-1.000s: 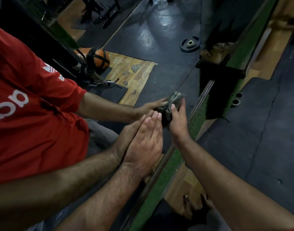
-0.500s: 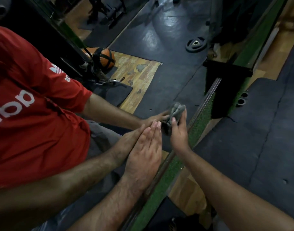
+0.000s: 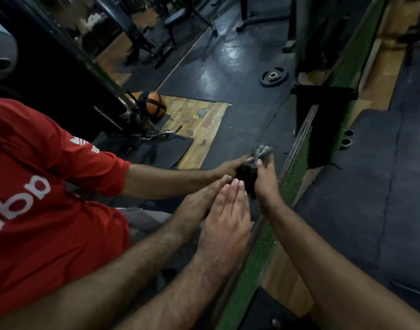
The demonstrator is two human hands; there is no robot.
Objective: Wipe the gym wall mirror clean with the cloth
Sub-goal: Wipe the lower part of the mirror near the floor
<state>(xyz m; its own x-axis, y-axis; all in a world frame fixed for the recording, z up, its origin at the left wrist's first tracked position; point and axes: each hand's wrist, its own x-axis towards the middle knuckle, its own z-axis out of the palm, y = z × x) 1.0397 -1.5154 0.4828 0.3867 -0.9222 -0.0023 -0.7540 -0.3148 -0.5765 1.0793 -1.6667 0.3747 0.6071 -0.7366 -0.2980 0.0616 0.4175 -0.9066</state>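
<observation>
Mirror: fills the left two-thirds of the view, its metal bottom edge running diagonally from lower centre to upper right. Glass reflects dark rubber gym flooring, a patch of bare wood, machine frames, a weight plate lying flat, an orange ball and the person's red shirt.

Room, real side: floor of dark rubber mats to the right, a green turf strip along the mirror base, then wood boards beside it. Light is dim.

Change against 0.5 s ago: view has tilted up slightly, so more of the reflected equipment shows at top. Both hands sit at nearly the same spot on the glass; the cloth has shifted only marginally, if at all.

Left hand: flat on the glass, fingers straight and together, palm pressed against the mirror, meeting its own reflection. Holds nothing.

Right hand: fingers curled, clamped on the cloth and pressing it to the glass just above the bottom edge, just beside the left fingertips.

Cloth: grey, bunched, upper folds sticking out past the right fingertips; it lies against the lower mirror, touching its reflection.
</observation>
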